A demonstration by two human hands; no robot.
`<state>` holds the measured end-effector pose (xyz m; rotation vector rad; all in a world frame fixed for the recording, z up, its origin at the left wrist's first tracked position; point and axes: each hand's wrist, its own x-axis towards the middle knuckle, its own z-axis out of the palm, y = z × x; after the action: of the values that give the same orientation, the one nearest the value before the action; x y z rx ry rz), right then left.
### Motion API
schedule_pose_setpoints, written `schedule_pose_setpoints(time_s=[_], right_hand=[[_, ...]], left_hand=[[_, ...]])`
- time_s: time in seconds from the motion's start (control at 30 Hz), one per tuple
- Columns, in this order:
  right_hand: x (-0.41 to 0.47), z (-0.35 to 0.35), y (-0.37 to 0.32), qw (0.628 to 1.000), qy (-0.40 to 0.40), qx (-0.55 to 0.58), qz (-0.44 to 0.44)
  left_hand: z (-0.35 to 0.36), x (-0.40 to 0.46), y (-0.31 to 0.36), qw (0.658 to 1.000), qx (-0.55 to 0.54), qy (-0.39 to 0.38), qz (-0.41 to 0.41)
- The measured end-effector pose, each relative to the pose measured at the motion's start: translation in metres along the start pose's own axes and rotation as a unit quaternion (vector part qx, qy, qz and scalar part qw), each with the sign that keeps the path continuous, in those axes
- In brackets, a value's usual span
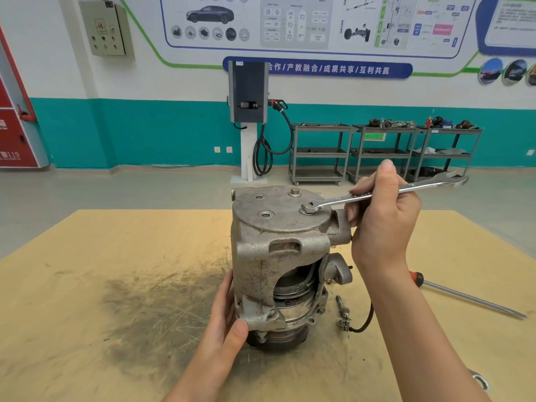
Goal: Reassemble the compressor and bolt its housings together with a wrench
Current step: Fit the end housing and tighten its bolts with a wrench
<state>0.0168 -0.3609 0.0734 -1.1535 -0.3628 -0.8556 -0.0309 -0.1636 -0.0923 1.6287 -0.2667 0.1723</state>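
Observation:
A grey metal compressor (278, 256) stands upright on the wooden table (116, 256), pulley end down. My left hand (229, 317) grips its lower left side, thumb on the front lug. My right hand (383, 219) holds a silver combination wrench (385, 191) by the shaft. The wrench's ring end sits on a bolt (308, 208) at the right of the top housing face. Another bolt head (295, 192) stands further back on that face, beside two open ports (265, 213).
A screwdriver with a red handle (470, 297) lies on the table to the right. A loose bolt and a black wire (348, 317) lie beside the compressor base. A second wrench end (480, 381) shows at lower right. A dark grease stain spreads left of the compressor.

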Motion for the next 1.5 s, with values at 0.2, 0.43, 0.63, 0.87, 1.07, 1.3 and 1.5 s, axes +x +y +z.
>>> schedule_pose_setpoints(time_s=[0.2,0.43,0.63,0.87,1.07,1.3,1.5], right_hand=[[0.001,0.001,0.001,0.998,0.000,0.031,0.047],[0.000,0.002,0.002,1.000,0.006,0.014,0.021],[-0.003,0.002,0.001,0.999,0.021,0.000,-0.033],[-0.005,0.001,0.002,0.996,0.031,-0.024,-0.078],[-0.004,0.002,0.000,0.997,0.030,-0.021,-0.075],[-0.003,0.005,-0.013,0.998,0.007,-0.020,-0.052],[0.011,-0.001,-0.028,1.000,-0.021,-0.018,0.001]], left_hand=[[0.000,0.000,0.002,0.999,-0.030,-0.004,0.015],[0.000,0.001,0.002,0.999,-0.045,-0.001,0.020],[0.000,0.002,0.003,0.999,-0.045,0.002,0.019],[0.000,0.001,0.003,0.999,-0.046,-0.002,0.015],[0.000,0.001,0.006,0.999,-0.049,-0.004,0.017],[0.002,0.001,0.008,0.998,-0.061,-0.012,0.024],[0.004,-0.003,0.019,0.996,-0.093,-0.003,0.016]])
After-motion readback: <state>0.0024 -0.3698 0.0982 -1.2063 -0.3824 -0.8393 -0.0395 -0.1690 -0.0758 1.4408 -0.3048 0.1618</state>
